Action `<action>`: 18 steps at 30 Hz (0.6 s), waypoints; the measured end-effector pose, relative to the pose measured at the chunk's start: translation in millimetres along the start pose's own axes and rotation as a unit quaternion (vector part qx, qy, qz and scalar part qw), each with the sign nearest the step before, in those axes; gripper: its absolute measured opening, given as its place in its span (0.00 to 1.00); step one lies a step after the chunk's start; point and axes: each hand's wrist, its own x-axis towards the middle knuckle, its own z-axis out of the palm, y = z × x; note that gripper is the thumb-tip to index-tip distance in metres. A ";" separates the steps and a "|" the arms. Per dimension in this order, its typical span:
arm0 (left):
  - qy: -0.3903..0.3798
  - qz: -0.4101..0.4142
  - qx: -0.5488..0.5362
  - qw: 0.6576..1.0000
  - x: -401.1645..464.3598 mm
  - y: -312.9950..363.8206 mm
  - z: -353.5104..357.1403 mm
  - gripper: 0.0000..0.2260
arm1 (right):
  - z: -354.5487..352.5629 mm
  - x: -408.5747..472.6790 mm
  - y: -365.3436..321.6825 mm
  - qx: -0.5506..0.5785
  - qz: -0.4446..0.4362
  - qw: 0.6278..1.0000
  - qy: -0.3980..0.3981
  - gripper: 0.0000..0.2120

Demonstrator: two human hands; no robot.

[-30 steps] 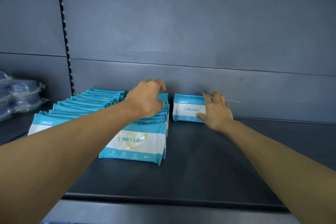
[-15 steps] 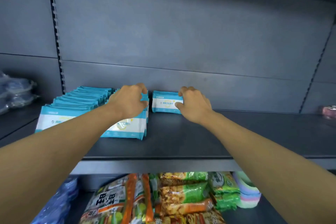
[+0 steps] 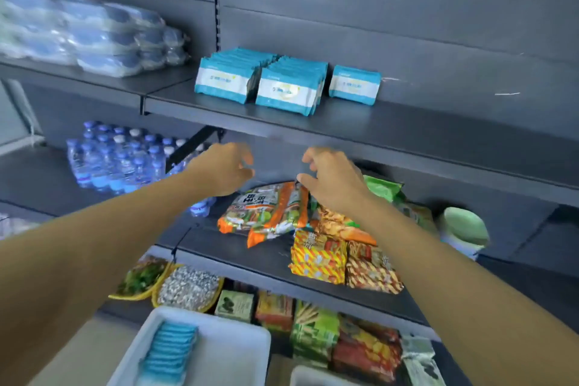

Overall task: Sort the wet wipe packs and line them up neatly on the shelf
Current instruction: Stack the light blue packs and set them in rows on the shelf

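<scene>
- Hovering below the shelf (image 3: 360,131): left hand (image 3: 224,171) and right hand (image 3: 332,180), both loosely curled, holding nothing
- wet wipe packs (image 3: 288,89) on shelf above hands, apart

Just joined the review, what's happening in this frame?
A person is stocking wet wipe packs on a dark shelf: two full rows plus a short third row at the right. Both hands, left hand and right hand, hang below the shelf edge, loosely curled and holding nothing. More packs wait in a white tray below.
</scene>
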 end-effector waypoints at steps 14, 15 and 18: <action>-0.150 -0.095 0.031 0.984 -107.6 -164.3 87.8 0.04 | 188.4 -75.8 -70.0 0.007 0.011 0.977 -0.211 0.14; -0.159 -0.095 0.031 0.982 -111.4 -180.7 96.2 0.03 | 205.6 -79.0 -76.2 0.005 0.017 0.974 -0.224 0.14; -0.206 -0.105 0.015 0.973 -120.5 -232.2 123.5 0.05 | 260.8 -90.1 -95.2 0.004 0.039 0.964 -0.264 0.14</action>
